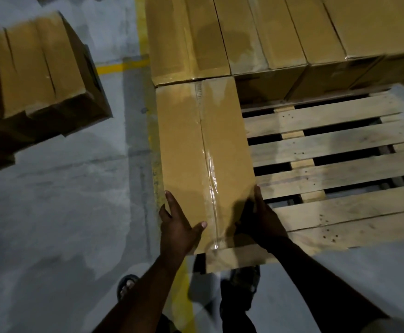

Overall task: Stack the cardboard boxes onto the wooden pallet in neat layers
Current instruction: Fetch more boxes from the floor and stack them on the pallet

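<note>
**Inspector:** Head view. Where does the box (203,164) sit?

**Assistant:** Lengthwise along the left edge of the pallet (328,150). Its far end meets the row of boxes (244,32) at the back and its near end reaches the pallet's front board. I cannot tell whether it rests fully on the slats or is partly carried.

**Inspector:** Hands?

**Assistant:** The left hand (179,224) grips the near left corner, thumb on the top face and fingers down the side. The right hand (263,217) presses against the near right side. Shadow hides whether its fingers hook under.

**Inspector:** Risks from here?

**Assistant:** In my judgement, three.
- No wood shows along the box's left side, so it may overhang. If so, the layers above would lean out over the yellow line (121,66).
- The far end is not quite square with the row. A skew left now would open a wedge gap for each box laid beside it.
- The right fingers lie low beside the slats, so a quick drop could trap them.

**Inspector:** Anything else noted?

**Assistant:** Spare boxes (35,68) stand well apart on the floor (64,212) to the left. Most of the pallet's slats are bare.
</note>
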